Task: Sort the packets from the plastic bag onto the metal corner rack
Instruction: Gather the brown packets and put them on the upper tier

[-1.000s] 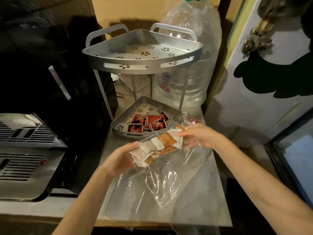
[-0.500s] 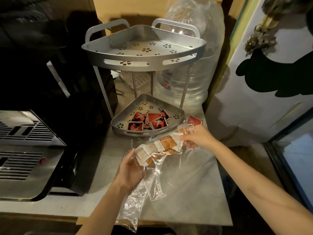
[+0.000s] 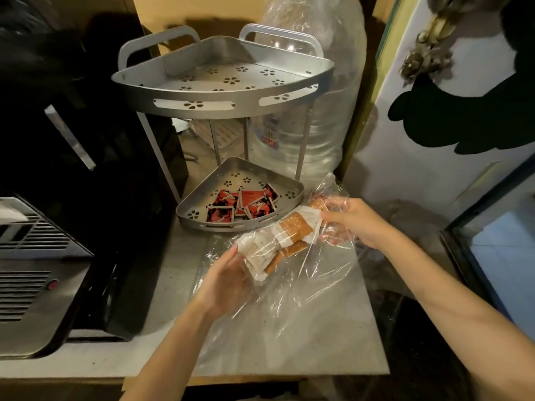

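- Several orange-and-white packets [image 3: 285, 241] lie bunched inside a clear bag [image 3: 289, 290], held just above the counter [image 3: 173, 285], right in front of the rack [image 3: 223, 94].
- Left hand [image 3: 228, 280] curls its fingers around the bundle's near end through the plastic; right hand [image 3: 356, 221] pinches the far end.
- Red packets [image 3: 240, 205] fill the rack's lower tray.
- A water jug [image 3: 327, 125] stands behind; a dark appliance [image 3: 86, 157] crowds the left.
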`<state>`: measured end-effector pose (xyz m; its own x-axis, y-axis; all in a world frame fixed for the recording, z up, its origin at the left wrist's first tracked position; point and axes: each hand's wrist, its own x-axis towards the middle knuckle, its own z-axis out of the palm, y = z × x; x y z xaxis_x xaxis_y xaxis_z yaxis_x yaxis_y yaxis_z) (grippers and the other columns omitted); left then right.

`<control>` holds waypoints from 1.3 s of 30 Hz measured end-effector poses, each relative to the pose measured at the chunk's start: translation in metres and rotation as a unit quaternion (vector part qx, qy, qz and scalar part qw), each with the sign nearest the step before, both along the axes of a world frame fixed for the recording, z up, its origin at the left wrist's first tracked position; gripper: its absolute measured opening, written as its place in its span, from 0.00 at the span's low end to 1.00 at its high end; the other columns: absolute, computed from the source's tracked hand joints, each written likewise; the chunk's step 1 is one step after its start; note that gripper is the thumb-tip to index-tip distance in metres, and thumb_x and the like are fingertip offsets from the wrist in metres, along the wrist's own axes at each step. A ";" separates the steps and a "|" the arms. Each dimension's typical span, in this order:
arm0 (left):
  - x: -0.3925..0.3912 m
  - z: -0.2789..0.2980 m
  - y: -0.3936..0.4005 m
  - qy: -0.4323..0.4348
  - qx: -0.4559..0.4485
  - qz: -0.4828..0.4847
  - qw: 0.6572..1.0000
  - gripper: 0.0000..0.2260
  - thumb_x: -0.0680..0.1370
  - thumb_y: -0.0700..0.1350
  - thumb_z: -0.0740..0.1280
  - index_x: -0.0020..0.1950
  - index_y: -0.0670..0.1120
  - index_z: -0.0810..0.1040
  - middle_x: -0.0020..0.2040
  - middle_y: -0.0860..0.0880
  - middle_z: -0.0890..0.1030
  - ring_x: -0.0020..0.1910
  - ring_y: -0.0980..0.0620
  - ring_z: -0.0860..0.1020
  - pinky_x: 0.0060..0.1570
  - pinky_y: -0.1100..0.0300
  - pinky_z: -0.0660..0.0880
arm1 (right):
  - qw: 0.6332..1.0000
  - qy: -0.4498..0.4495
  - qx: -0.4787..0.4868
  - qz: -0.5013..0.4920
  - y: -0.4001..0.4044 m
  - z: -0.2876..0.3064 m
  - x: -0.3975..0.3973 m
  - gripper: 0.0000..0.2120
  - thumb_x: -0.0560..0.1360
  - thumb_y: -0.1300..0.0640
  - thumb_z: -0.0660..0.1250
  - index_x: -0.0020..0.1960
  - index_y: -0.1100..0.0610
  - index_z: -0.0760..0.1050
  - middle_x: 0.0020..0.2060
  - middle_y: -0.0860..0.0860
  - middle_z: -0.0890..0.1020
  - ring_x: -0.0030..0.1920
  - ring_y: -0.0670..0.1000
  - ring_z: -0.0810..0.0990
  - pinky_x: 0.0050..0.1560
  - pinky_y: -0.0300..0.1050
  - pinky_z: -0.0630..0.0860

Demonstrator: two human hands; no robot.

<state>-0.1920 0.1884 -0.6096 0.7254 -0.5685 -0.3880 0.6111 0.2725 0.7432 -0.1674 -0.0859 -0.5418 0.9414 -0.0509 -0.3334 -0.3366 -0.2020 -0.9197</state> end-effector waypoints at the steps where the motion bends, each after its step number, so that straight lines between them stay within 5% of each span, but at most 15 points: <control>1: 0.002 0.005 -0.001 -0.011 0.011 -0.014 1.000 0.35 0.60 0.64 0.71 0.63 0.50 0.76 0.58 0.48 0.81 0.52 0.48 0.77 0.52 0.55 0.69 | 1.000 0.001 0.019 -0.006 -0.002 0.002 0.000 0.08 0.73 0.64 0.68 0.49 0.53 0.78 0.34 0.49 0.86 0.32 0.52 0.84 0.28 0.43 0.81; 3: 0.006 0.016 -0.003 -0.042 0.043 -0.029 0.998 0.39 0.56 0.67 0.73 0.63 0.50 0.75 0.57 0.46 0.80 0.51 0.46 0.75 0.49 0.55 0.68 | 0.999 -0.004 0.041 -0.007 -0.006 0.009 0.001 0.10 0.73 0.64 0.67 0.50 0.52 0.77 0.35 0.51 0.86 0.31 0.52 0.84 0.26 0.43 0.80; 5: 0.008 0.025 -0.004 -0.065 0.085 -0.031 0.994 0.45 0.53 0.67 0.74 0.65 0.48 0.73 0.64 0.44 0.76 0.62 0.43 0.72 0.65 0.48 0.64 | 0.999 -0.013 0.050 -0.001 -0.007 0.017 0.002 0.11 0.74 0.64 0.67 0.52 0.50 0.77 0.36 0.51 0.86 0.32 0.53 0.84 0.26 0.43 0.80; 7: 0.012 0.035 -0.004 -0.102 0.101 -0.043 0.989 0.43 0.54 0.65 0.75 0.64 0.46 0.72 0.64 0.46 0.76 0.66 0.45 0.71 0.70 0.45 0.60 | 0.998 -0.023 0.064 0.003 -0.007 0.025 0.004 0.10 0.74 0.63 0.66 0.51 0.51 0.77 0.36 0.52 0.86 0.33 0.53 0.85 0.27 0.43 0.80; 11: 0.024 0.065 -0.004 -0.152 0.072 -0.037 0.985 0.22 0.68 0.50 0.72 0.61 0.50 0.74 0.58 0.47 0.81 0.55 0.44 0.80 0.48 0.56 0.79 | 0.994 -0.040 0.104 -0.007 -0.002 0.043 0.010 0.07 0.75 0.64 0.65 0.51 0.56 0.79 0.36 0.54 0.86 0.34 0.52 0.84 0.29 0.45 0.80; 18: 0.039 0.107 0.003 -0.159 0.027 0.004 0.987 0.16 0.70 0.48 0.70 0.56 0.47 0.79 0.53 0.45 0.83 0.49 0.45 0.83 0.42 0.57 0.81 | 0.978 -0.040 0.200 -0.032 0.002 0.070 0.019 0.15 0.74 0.64 0.66 0.60 0.63 0.74 0.46 0.59 0.83 0.35 0.50 0.84 0.28 0.40 0.79; 21: 0.041 0.111 0.008 -0.167 0.056 0.007 0.984 0.15 0.71 0.52 0.68 0.55 0.50 0.80 0.53 0.45 0.83 0.50 0.46 0.83 0.42 0.56 0.80 | 0.975 -0.026 0.220 0.005 0.005 0.073 0.020 0.18 0.71 0.60 0.67 0.61 0.60 0.75 0.48 0.56 0.83 0.42 0.52 0.83 0.36 0.43 0.81; 26: 0.037 0.112 0.011 -0.155 0.050 0.003 0.987 0.13 0.71 0.52 0.67 0.53 0.51 0.80 0.45 0.48 0.84 0.39 0.51 0.83 0.30 0.60 0.79 | 0.960 0.006 0.280 0.020 0.023 0.066 0.020 0.16 0.61 0.58 0.73 0.49 0.57 0.80 0.41 0.55 0.86 0.39 0.53 0.85 0.35 0.45 0.81; 29: 0.035 0.110 0.011 -0.163 0.055 -0.002 0.985 0.10 0.71 0.54 0.66 0.50 0.56 0.82 0.46 0.49 0.85 0.39 0.52 0.83 0.33 0.62 0.77 | 0.957 0.033 0.288 -0.017 0.036 0.058 0.023 0.18 0.57 0.56 0.75 0.46 0.57 0.80 0.35 0.53 0.86 0.34 0.50 0.84 0.30 0.41 0.80; 35: 0.030 0.105 0.014 -0.163 0.058 0.018 0.985 0.13 0.72 0.53 0.66 0.56 0.53 0.76 0.51 0.51 0.84 0.47 0.52 0.83 0.39 0.64 0.79 | 0.954 0.078 0.289 0.033 0.049 0.051 0.023 0.28 0.54 0.51 0.78 0.52 0.58 0.81 0.47 0.58 0.85 0.47 0.56 0.84 0.44 0.51 0.81; 39: 0.029 0.103 0.015 -0.157 0.055 0.020 0.986 0.11 0.73 0.52 0.66 0.53 0.56 0.80 0.53 0.50 0.84 0.50 0.51 0.83 0.43 0.63 0.79 | 0.958 0.095 0.267 0.032 0.055 0.047 0.024 0.21 0.56 0.58 0.76 0.47 0.61 0.80 0.40 0.57 0.86 0.41 0.54 0.85 0.40 0.48 0.82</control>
<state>-0.1625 0.2029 -0.5068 0.8408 -0.5034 -0.1992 0.3368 0.1983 0.9205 -0.1435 -0.0304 -0.4946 0.8563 0.2306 -0.4621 -0.5115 0.2552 -0.8205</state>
